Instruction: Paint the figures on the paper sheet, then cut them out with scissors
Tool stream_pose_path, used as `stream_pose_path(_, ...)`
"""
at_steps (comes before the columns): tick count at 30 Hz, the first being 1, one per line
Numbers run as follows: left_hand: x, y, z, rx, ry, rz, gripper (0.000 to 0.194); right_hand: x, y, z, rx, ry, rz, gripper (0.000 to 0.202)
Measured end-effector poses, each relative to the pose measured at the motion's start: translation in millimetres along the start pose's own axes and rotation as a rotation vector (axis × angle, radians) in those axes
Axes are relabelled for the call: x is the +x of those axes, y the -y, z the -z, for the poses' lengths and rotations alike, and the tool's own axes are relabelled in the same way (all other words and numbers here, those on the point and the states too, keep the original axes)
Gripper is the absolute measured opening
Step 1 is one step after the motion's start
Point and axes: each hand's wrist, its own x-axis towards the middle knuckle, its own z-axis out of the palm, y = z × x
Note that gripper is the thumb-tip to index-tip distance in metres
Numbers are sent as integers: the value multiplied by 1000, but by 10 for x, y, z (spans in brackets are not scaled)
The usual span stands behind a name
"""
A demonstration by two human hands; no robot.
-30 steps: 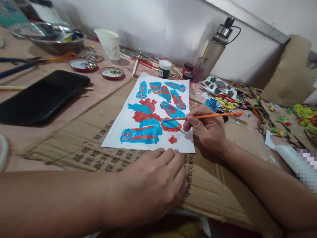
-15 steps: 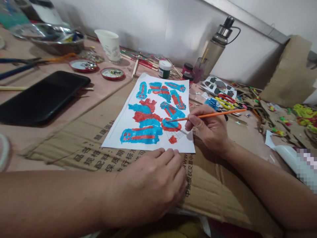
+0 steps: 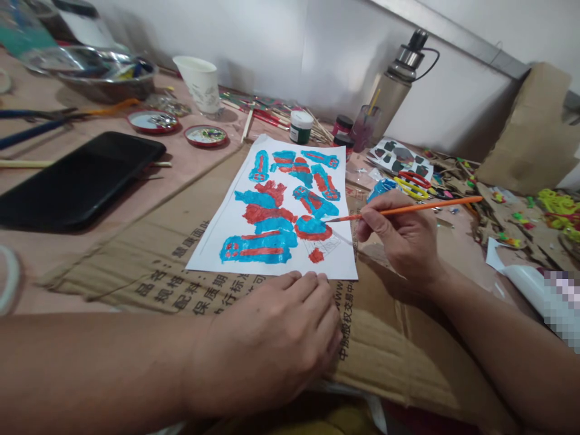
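My right hand (image 3: 399, 238) pinches a thin orange paintbrush (image 3: 426, 206), its tip at the right end of a blue painted patch above a red curved one. Under the brush lies a white sheet of paper (image 3: 212, 248) covered with blue and red painted shapes. Pencil lines show near the sheet's lower right. My left hand (image 3: 281, 332) rests palm down against the sheet's near edge, fingers loosely bent and fingertips partly hidden. Beneath the paper is a printed cardboard sheet (image 3: 149, 241). A blue paint pot (image 3: 383, 188) shows partly behind my right hand.
On the left lie a black phone (image 3: 86, 178) and pliers (image 3: 40, 127). Behind stand a metal bowl (image 3: 109, 87), a paper cup (image 3: 199, 84), a green paint jar (image 3: 301, 127) and a steel bottle (image 3: 396, 90). Scissors (image 3: 412, 184) and cardboard scraps (image 3: 512, 217) crowd the right.
My right hand and the brush have moved right and slightly down. The blue patch now reaches further right. My left hand and the paper stay in place.
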Motion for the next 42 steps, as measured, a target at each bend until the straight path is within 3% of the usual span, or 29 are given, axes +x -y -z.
stream_pose_path(9,-6,-1,-10,-7,1,1,16,16,70,7,56,-22,-49,32)
stream_pose_path(18,4,0,3,6,-7,0,20,9,97,30,18,26,-24,17)
stream_pose_path(31,6,11,-8,-2,-18,-3,18,10,102,37,89,-8,-3,25)
stream_pose_path(35,17,28,21,-5,26,-34,18,-5,89,8,93,-29,30,24)
stream_pose_path(42,23,22,17,2,13,-27,19,-77,16,-72,63,60,16,19)
